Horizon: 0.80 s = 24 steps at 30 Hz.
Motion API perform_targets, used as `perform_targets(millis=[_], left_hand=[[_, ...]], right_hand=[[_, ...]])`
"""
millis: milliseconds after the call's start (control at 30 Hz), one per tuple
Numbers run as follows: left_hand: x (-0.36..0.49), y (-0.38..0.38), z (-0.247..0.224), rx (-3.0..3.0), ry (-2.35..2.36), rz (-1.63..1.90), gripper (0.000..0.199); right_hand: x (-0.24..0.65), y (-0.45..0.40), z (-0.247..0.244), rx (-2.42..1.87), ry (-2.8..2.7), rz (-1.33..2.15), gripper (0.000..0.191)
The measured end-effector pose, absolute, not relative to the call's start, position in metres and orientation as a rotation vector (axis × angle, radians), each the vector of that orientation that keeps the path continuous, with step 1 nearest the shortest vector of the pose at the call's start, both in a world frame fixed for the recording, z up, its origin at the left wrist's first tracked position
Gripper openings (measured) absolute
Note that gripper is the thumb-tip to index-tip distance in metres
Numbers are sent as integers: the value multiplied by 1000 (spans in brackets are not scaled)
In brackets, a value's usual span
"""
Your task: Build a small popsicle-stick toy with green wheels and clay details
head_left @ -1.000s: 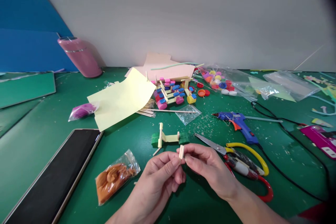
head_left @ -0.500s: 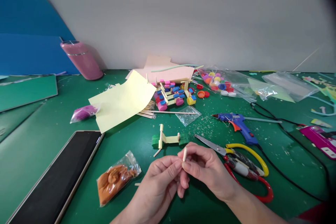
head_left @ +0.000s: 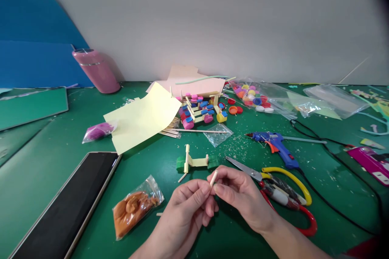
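Observation:
Between my two hands is a short, pale rolled stick (head_left: 214, 178), tilted with its top leaning right. My left hand (head_left: 190, 204) is closed, its thumb and forefinger pinching the lower end. The thumb and fingertips of my right hand (head_left: 235, 190) close on the same stick from the right. Just beyond lies a small model (head_left: 198, 162) with green ends, a pale yellow strip between them and a pale crossbar at its left. A short loose stick (head_left: 182, 177) rests in front of it. Scissors (head_left: 279, 192) with red and yellow handles lie right of my right hand.
A blue glue gun (head_left: 275, 145) with its cord lies at the right. Left are a bag of orange clay (head_left: 133, 210) and a dark-screened tablet (head_left: 67, 202). Behind are yellow paper (head_left: 142, 117), several colourful small models (head_left: 197, 111), bagged caps (head_left: 252, 95) and a pink tumbler (head_left: 97, 71).
The stick has tipped from nearly upright to leaning right. My right thumb has shifted slightly to the right; both hands stay in about the same place.

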<state>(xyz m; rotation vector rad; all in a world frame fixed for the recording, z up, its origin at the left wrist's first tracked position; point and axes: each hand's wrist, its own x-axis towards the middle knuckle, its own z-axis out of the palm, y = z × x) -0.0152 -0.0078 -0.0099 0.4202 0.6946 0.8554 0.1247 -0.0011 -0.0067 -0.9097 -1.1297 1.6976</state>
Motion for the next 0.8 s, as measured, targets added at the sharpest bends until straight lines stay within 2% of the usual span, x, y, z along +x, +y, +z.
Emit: perform_targets(millis=[367,800], left_hand=[[-14,-10,-9,467,730,826,18],[-14,-9,-9,513,787,850,17]], right_hand=[[126,0,-5,-990,-1152,1614,21],[128,-3,-7,-1045,-1301,1451,9]])
